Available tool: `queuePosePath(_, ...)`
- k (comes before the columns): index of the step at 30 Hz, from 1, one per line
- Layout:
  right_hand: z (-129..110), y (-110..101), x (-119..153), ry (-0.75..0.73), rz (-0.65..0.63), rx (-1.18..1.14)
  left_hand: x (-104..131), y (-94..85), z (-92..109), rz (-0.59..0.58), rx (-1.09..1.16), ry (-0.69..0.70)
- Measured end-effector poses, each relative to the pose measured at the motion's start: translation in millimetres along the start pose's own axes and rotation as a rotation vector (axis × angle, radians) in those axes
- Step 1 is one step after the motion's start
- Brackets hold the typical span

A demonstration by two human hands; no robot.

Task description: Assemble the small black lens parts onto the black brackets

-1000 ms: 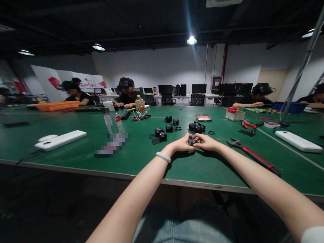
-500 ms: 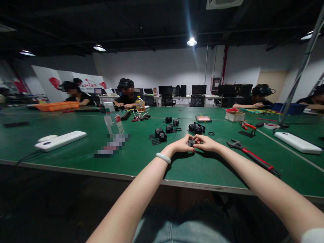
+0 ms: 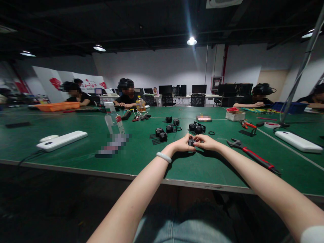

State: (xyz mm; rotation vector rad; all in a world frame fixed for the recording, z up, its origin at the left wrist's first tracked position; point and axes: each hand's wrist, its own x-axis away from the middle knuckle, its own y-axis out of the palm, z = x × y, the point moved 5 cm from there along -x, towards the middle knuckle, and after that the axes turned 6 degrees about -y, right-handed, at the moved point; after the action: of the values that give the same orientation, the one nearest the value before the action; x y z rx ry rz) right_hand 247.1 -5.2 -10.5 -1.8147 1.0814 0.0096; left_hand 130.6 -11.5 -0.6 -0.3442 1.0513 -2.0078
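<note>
Between my two hands, low over the green table (image 3: pixel 141 158), is a small black part (image 3: pixel 191 142), mostly covered by fingers. My left hand (image 3: pixel 182 143) closes on it from the left, thumb toward me. From the right, my right hand (image 3: pixel 204 142) pinches at the same part with thumb and fingertips. Just beyond lie black round-bodied parts with flat slotted plates (image 3: pixel 197 128). Similar black parts (image 3: pixel 161 134) sit to the left, and a black ring (image 3: pixel 211 133) lies to the right.
An adjustable wrench (image 3: pixel 253 156) with red-and-black handle lies right of my right forearm. White power banks (image 3: pixel 63 140) rest at left and right. A clear bottle (image 3: pixel 111 118) stands left. Pliers (image 3: pixel 249 125), a small box (image 3: pixel 235 115) and a metal pole (image 3: pixel 298 74) are right. Several people sit across.
My right fingers have shifted very slightly on the black part. Both hands otherwise stay in place, and the whole view has moved a little.
</note>
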Motion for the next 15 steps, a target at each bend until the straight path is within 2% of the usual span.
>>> queuePosePath(15, 0.2, 0.9, -0.6, 0.005, -0.009, -0.009, 0.3, -0.1, -1.0, 0.011, -0.018, -0.007)
